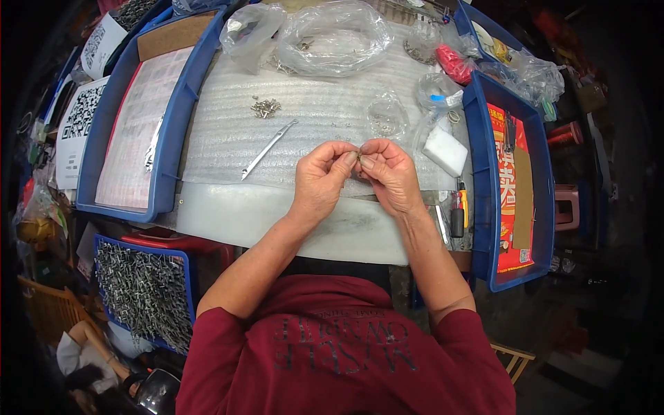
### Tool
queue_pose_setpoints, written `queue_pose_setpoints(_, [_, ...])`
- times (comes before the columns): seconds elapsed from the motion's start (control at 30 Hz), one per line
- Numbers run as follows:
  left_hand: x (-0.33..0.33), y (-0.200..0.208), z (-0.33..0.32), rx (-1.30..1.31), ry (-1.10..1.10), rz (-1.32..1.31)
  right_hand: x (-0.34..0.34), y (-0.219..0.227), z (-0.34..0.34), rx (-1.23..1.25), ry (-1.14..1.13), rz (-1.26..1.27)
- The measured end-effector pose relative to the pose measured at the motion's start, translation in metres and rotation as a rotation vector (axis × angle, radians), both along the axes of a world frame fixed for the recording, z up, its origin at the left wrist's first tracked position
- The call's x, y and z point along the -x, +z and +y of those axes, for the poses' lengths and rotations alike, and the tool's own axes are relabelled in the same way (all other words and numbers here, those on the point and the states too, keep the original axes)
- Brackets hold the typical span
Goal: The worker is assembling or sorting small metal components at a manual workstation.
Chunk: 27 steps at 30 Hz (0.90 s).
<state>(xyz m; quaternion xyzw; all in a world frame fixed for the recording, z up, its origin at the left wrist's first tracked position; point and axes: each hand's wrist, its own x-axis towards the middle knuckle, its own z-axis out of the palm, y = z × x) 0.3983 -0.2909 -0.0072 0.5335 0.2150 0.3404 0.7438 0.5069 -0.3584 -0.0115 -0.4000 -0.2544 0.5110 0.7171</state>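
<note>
White foam sheet (325, 117) as reference: metal tweezers (268, 149) and small metal parts pile (265, 106) on it; blue trays (166, 138) flank both sides; white sponge block (445, 150) at right edge.

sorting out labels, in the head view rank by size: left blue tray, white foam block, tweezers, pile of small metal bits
1. left blue tray
2. tweezers, long but thin; close to
3. white foam block, so that pair is unsure
4. pile of small metal bits

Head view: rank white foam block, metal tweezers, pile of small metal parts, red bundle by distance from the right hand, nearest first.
From the right hand:
1. White foam block, just to its right.
2. Metal tweezers, to its left, past the left hand.
3. Red bundle and pile of small metal parts: too close to call; bundle far right, pile far left.
</note>
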Motion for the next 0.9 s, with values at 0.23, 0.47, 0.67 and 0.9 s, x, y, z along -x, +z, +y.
queue_pose_setpoints(0.23, [-0.0005, 0.0018, -0.0008, 0.003, 0.004, -0.038, 0.0005, 0.0014, 0.0003, 0.005, 0.002, -0.011])
queue_pose_setpoints(0.47, [0.0005, 0.0025, -0.0001, -0.008, -0.013, -0.058, 0.0005, 0.0006, 0.0003, 0.017, 0.001, -0.017])
queue_pose_setpoints(0.67, [0.0002, 0.0015, -0.0019, -0.061, 0.015, -0.028, 0.0003, -0.0011, 0.0002, -0.002, 0.006, -0.013])
queue_pose_setpoints(0.9, [-0.0028, -0.0071, -0.002, -0.129, 0.067, -0.058, 0.0, -0.0014, 0.0001, -0.016, -0.008, -0.02])
